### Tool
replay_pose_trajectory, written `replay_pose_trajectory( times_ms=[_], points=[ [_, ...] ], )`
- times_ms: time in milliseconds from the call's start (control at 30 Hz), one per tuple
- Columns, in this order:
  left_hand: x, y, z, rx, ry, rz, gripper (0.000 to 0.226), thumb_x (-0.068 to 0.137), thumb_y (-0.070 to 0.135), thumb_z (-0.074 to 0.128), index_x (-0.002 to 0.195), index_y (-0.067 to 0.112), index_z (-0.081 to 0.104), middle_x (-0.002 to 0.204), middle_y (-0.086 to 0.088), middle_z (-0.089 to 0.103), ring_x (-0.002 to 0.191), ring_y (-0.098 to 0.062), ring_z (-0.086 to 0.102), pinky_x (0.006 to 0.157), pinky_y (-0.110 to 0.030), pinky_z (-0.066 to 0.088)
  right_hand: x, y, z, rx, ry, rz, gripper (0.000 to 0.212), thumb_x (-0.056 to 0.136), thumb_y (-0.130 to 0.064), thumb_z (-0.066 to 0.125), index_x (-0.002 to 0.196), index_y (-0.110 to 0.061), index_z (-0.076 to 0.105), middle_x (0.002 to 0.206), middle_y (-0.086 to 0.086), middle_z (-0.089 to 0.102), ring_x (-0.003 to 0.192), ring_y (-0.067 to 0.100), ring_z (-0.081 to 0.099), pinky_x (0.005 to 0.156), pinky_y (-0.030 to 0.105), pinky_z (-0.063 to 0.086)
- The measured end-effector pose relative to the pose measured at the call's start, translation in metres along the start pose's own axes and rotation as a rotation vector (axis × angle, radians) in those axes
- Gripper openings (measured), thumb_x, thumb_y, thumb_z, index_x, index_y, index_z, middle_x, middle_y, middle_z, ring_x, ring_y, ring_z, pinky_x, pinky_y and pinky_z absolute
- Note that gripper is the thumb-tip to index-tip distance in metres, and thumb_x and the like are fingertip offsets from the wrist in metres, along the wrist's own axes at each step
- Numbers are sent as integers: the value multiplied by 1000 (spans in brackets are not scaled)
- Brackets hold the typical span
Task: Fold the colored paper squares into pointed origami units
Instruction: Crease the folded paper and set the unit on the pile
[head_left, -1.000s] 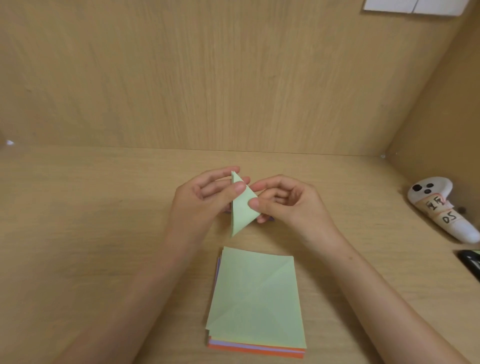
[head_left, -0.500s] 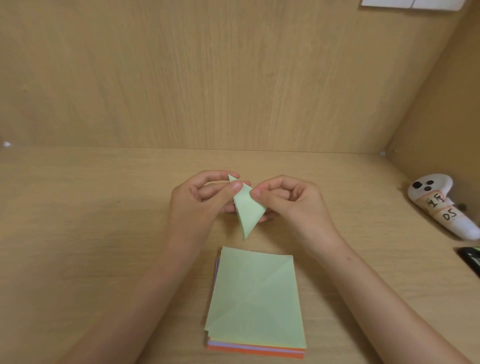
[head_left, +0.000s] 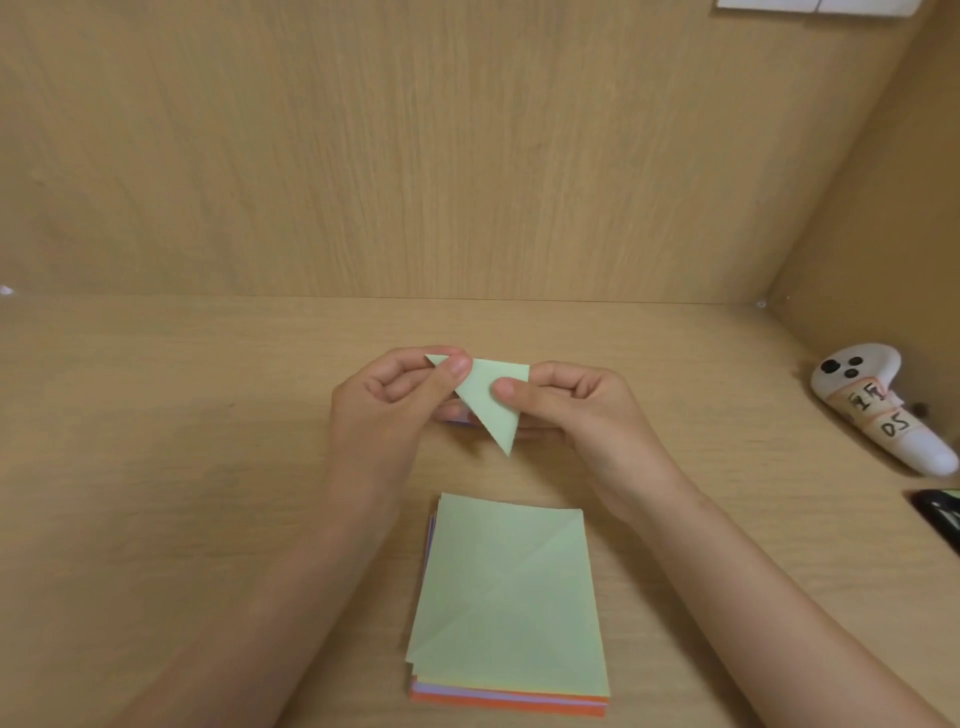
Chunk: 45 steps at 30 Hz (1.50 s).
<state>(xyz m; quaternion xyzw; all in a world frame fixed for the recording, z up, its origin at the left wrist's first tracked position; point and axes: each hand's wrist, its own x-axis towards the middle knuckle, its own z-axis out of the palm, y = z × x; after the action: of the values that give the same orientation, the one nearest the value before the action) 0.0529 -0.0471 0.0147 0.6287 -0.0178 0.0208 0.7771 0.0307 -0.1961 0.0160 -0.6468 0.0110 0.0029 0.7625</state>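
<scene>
A wooden desk (head_left: 156, 467) is filling the view, boxed in by wooden panels (head_left: 467, 156) behind and to the right. Just below the grip, nearer the person, a stack (head_left: 509, 597) of colored squares is lying flat, with a creased pale green sheet on top and lilac and orange edges showing underneath. Above it, two bare hands are holding one folded green triangle (head_left: 488, 400) up off the desk. The left hand (head_left: 384, 400) is pinching the triangle's upper left corner between thumb and curled fingers. The right hand (head_left: 576, 415) is pinching its right edge the same way, thumb on the front face. The long point is hanging down between the hands, toward the stack.

The risk seems to lie in the pinches themselves. If the thumbs are pulling unevenly, the layers could be sliding out of line, leaving the next crease crooked and the point blunt. Too hard a squeeze could be crumpling the paper. A loosened pinch would likely be dropping the piece onto the stack.

Well to the right of the grip, a white controller (head_left: 878, 410) with taped labels is lying by the side panel. A dark object (head_left: 940, 519) is poking in at the frame edge below it. A sliver of lilac (head_left: 457, 420) is showing beneath the left fingers; what it is cannot be told. Nothing is standing between the hands and the stack.
</scene>
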Motion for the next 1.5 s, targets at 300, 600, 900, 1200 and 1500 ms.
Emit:
replay_pose_trajectory(
  times_ms=[300, 600, 900, 1200, 1500],
  points=[
    [3, 3, -3, 133, -77, 40, 14, 79, 12, 73, 92, 15, 70, 80, -8, 74, 62, -13, 69, 70, -22, 56, -2, -4, -4, -104, 35, -18, 7, 80, -5, 72, 77, -1, 67, 63, 4, 70, 61, 12, 65, 62, 18, 50],
    [8, -6, -7, 256, -126, 113, 4, 77, 11, 74, 77, 14, 73, 76, 12, 73, 74, 2, 64, 68, -9, 47, 0, -2, -4, -89, 46, -69, 6, 83, -8, 69, 83, -3, 70, 69, 7, 72, 62, 12, 65, 58, 18, 49],
    [7, -9, -3, 279, -182, 127, 3, 79, 11, 73, 78, 14, 72, 75, 9, 71, 72, 0, 62, 68, -9, 46, 1, 3, -2, -196, 64, -183, 9, 85, -3, 67, 77, -5, 70, 61, 3, 69, 53, 6, 59, 55, 15, 45],
    [4, -11, -1, 167, -84, 96, 2, 78, 13, 74, 76, 12, 72, 74, 9, 70, 72, -2, 61, 67, -9, 46, 2, 2, -6, -188, 3, -72, 11, 84, -9, 69, 85, 2, 70, 75, 12, 73, 65, 11, 64, 64, 17, 50],
    [4, -7, -4, 301, -127, 142, 4, 79, 17, 74, 75, 14, 75, 77, 2, 74, 72, -11, 64, 67, -17, 46, 1, 6, -2, -322, -10, -101, 7, 82, -14, 72, 77, -10, 72, 68, 5, 73, 60, 6, 59, 62, 16, 44]
  ],
)
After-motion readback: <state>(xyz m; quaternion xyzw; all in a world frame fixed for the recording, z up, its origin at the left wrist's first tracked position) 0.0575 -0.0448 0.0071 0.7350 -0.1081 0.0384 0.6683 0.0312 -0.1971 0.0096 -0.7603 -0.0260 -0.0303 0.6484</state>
